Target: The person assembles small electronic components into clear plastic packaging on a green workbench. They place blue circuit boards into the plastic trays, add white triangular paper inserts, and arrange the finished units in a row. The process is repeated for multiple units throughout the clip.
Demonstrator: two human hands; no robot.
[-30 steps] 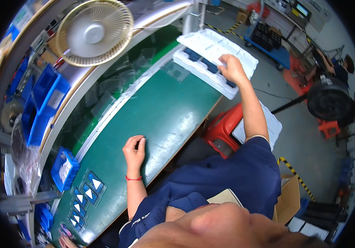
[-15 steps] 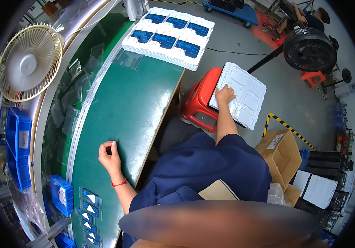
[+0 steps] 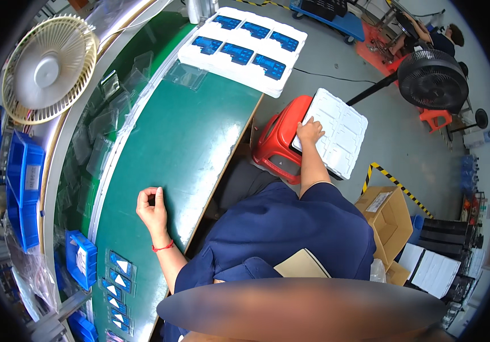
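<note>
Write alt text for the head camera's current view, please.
A person's right hand rests on a white molded tray at a red stool; the left hand, loosely curled, is over a green worktable. At one table end, another white tray holds six blue boards; toward the other, blue pieces with white triangles lie beside a blue bin.

You: left hand point(image 3: 152, 211), right hand point(image 3: 312, 131), two in all. Blue boards point(image 3: 236, 54) in white tray point(image 3: 245, 41), six. Cream caged fan point(image 3: 47, 71), one.
</note>
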